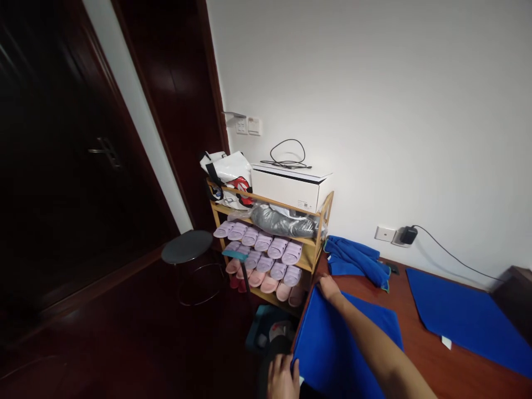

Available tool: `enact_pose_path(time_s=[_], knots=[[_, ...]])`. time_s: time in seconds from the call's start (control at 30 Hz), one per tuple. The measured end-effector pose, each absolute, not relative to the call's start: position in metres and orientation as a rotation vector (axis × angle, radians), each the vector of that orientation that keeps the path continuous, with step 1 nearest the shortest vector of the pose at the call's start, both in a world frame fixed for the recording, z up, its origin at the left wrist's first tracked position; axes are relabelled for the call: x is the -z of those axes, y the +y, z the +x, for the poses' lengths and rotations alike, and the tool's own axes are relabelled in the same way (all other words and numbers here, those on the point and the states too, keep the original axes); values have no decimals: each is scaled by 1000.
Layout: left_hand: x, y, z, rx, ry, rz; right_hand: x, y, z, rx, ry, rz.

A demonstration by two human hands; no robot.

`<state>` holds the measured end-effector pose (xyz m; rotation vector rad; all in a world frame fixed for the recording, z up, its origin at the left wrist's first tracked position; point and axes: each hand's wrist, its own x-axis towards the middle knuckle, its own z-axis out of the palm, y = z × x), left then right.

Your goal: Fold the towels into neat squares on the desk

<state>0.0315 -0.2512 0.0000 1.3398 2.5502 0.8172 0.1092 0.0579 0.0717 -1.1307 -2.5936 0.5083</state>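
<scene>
A blue cloth (pixel 332 343) lies over the left end of the reddish-brown table (pixel 399 285). At its near left corner, my left hand (pixel 283 378) has its fingers closed on the cloth's edge, by a small white tag. My right hand (pixel 329 288) reaches across the cloth and grips its far left corner. A crumpled blue cloth (pixel 357 261) rests just beyond that hand, against the wall. Further right, a second flat blue cloth (pixel 469 316) is spread out with a white tag on its near edge.
A wooden rack (pixel 307 257) with several slippers, a white box (pixel 286 185) and a bag (pixel 228 172) stands beyond the table's left end. A round stool (pixel 187 246) is further left. A black adapter (pixel 409 235) is plugged into the wall, its cable running right.
</scene>
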Motion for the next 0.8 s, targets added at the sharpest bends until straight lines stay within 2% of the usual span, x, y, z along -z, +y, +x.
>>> enact_pose_path(time_s=[0.23,0.43,0.57,0.8], knots=[[-29,-253,38,-958,2578,1467,-121,57,148,-685,-2558,-1172],[-68,-238,25,-1191,2255,1451,-193,54,233,-814,-2445,-975],[-144,-213,7,-1420,2003,1502,-246,41,312,-888,-2273,-927],[-335,-185,11,-1480,1720,2011,-344,-26,438,-971,-1808,-820]])
